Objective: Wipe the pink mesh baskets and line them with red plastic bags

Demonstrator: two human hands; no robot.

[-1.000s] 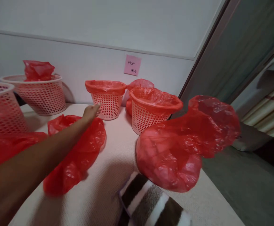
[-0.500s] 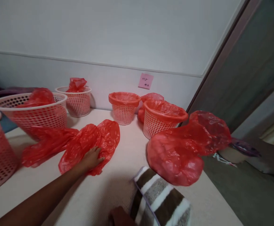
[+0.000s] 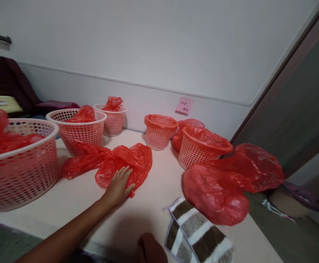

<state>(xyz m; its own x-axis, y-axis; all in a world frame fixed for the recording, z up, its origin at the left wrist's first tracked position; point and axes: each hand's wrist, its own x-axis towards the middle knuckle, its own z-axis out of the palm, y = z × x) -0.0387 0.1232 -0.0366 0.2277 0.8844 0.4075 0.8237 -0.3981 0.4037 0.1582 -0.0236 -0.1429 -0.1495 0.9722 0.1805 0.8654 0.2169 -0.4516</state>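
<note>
My left hand point(image 3: 119, 185) lies with fingers stretched out on a crumpled red plastic bag point(image 3: 140, 159) on the table. The palm presses onto the near part of the bag, and the thumb points right. At the bottom edge my right hand point(image 3: 152, 249) shows only as a dark, blurred shape; its fingers cannot be made out. Just right of it is a folded striped cloth point(image 3: 200, 230) in brown, grey and white. A filled red plastic bag point(image 3: 216, 193) rests beyond the cloth, its loose top spreading to the right.
Pink mesh baskets with red bags in them stand at left: a near one point(image 3: 25, 175), a middle one point(image 3: 85, 137) and a far one point(image 3: 114, 122). Two bag-lined baskets point(image 3: 159, 137) point(image 3: 192, 153) stand near the wall. A pink note point(image 3: 184, 106) is on the wall.
The view has turned left, so things appear further right and more of the near left basket shows. My left hand stays on the red bag, its fingers flatter and more spread.
</note>
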